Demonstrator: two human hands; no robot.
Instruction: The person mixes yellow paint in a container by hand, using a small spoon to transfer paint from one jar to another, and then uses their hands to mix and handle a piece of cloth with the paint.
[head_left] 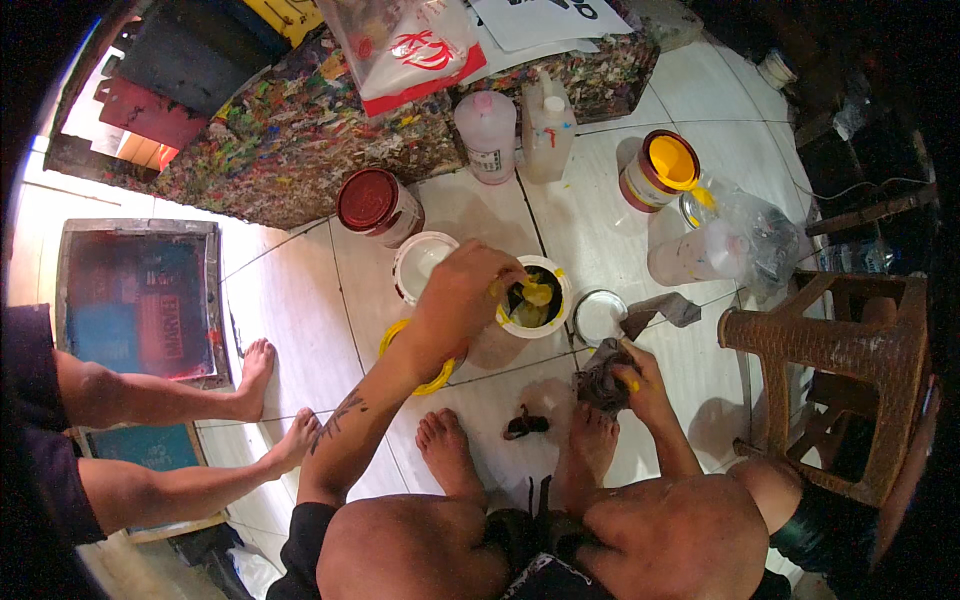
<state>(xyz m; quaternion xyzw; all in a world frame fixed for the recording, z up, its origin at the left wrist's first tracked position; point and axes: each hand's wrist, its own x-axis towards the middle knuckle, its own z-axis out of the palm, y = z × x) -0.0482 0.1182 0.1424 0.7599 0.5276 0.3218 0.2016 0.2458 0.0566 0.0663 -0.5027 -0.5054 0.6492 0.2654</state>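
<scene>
My left hand [462, 290] reaches over a white-rimmed tub [562, 302], its fingers closed on a yellow-coated stirring tool [538, 292] whose kind I cannot make out. The tool's end is down in the tub, which is dark inside and smeared with yellow paint. In my right hand [645, 385] is a bunched dark grey rag [602, 378], gripped low above my right foot; yellow paint marks a finger. Next to the tub lies a round metal lid [601, 316]. Partly behind my left hand and wrist are a white tub [415, 262] and a yellow ring-shaped lid [436, 382].
A dark red can [372, 202] and an open can of yellow paint [668, 168] stand farther off. Plastic bottles [486, 140] are by the paint-crusted block [330, 140]. At right is a brown stool [830, 335]. A screen-printing frame [212, 290] and another person's legs [170, 390] are left.
</scene>
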